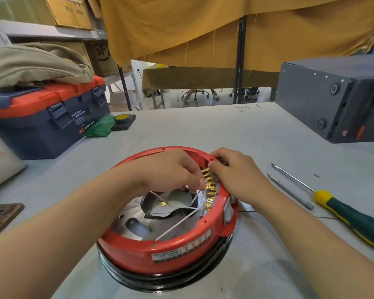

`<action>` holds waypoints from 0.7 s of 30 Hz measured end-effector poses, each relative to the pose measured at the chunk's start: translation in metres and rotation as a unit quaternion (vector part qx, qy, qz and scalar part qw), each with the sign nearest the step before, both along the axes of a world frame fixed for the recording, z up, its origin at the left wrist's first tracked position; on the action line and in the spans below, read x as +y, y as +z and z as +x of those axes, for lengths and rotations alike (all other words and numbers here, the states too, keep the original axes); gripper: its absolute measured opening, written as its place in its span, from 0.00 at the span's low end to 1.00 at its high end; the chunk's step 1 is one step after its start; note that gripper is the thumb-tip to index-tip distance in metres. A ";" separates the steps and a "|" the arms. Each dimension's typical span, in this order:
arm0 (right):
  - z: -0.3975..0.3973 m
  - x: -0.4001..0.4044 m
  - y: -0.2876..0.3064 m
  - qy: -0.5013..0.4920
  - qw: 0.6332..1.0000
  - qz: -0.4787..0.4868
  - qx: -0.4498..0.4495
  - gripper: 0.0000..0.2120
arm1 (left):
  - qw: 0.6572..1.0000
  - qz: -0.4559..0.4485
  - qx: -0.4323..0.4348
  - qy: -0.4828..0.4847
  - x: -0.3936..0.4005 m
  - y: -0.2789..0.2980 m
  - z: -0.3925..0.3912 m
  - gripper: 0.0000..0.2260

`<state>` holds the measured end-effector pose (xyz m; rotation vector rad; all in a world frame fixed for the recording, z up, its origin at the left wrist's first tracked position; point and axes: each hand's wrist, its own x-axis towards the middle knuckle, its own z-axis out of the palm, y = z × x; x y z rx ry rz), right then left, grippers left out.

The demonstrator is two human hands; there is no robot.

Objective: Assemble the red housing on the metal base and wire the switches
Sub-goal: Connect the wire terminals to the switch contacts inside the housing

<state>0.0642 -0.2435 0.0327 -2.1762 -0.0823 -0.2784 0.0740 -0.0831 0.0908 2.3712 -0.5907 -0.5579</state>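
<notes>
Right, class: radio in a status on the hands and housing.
Left hand pinching white wire; right hand gripping round red plastic housing rim beside the gold terminals. Housing seated on base. Nothing in the way.

Mustard curtain (203, 29) behind grey table (203, 130)

Left hand (173, 169) is covering the far inner wall of the red housing (160, 251); its fingertips are hiding whatever they pinch. Right hand (238, 171) is masking the upper brass terminals (209, 186). Label print (165, 255) is reading too small. Green screwdriver (352, 219) is running off the right edge; perforated plate (0, 214) off the left.
</notes>
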 end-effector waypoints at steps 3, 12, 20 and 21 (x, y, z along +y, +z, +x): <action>0.000 0.000 0.000 0.001 1.000 -0.001 0.001 0.09 | 1.000 0.008 0.009 0.003 -0.001 0.001 0.001 0.08; -0.002 0.001 0.001 0.002 1.000 -0.001 0.001 0.10 | 1.000 0.020 0.018 -0.007 -0.003 0.002 0.003 0.10; -0.002 0.002 0.002 0.002 1.000 -0.005 -0.001 0.10 | 0.999 0.019 0.032 -0.010 -0.004 0.002 0.006 0.11; -0.003 0.002 0.002 0.001 1.000 -0.007 -0.002 0.10 | 0.999 0.019 0.036 -0.010 -0.004 0.002 0.007 0.12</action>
